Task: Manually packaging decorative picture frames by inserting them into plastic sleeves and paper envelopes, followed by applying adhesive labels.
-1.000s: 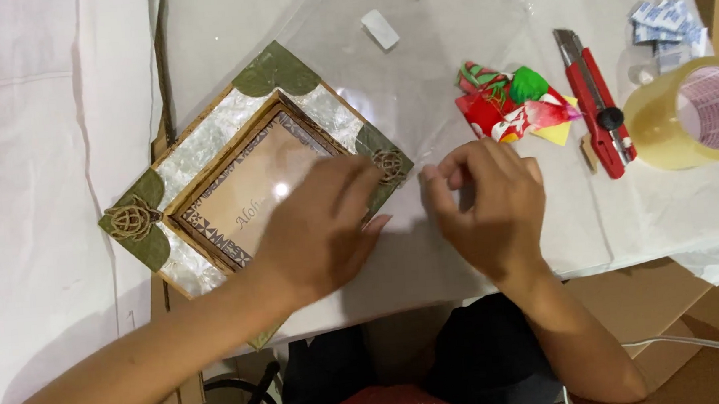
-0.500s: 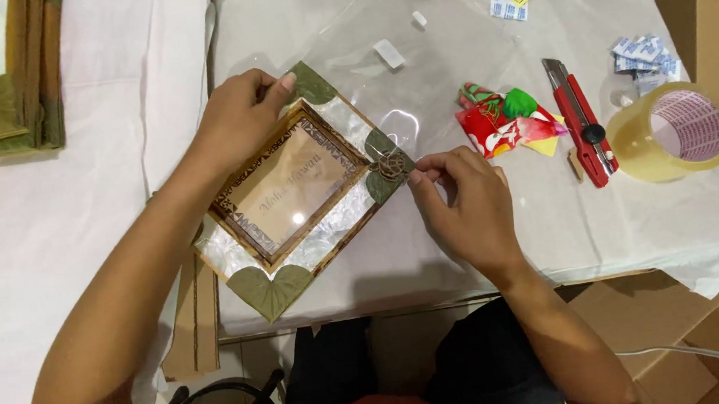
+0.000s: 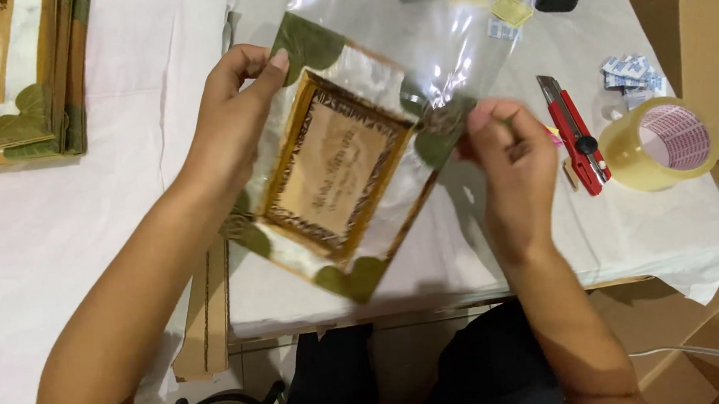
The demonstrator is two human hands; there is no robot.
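You hold the frame up over the table, tilted, both hands on it.

Its long axis runs from upper left to lower right, top corner pointing away from you toward the far side. Your left hand grips the upper-left edge, thumb across the leaf corner; your right hand pinches the right corner, fingers closed on it through the clear bag (the bag trails off toward the far side). A red cutter and a tape roll lie right of your right hand; more frames are stacked far left.
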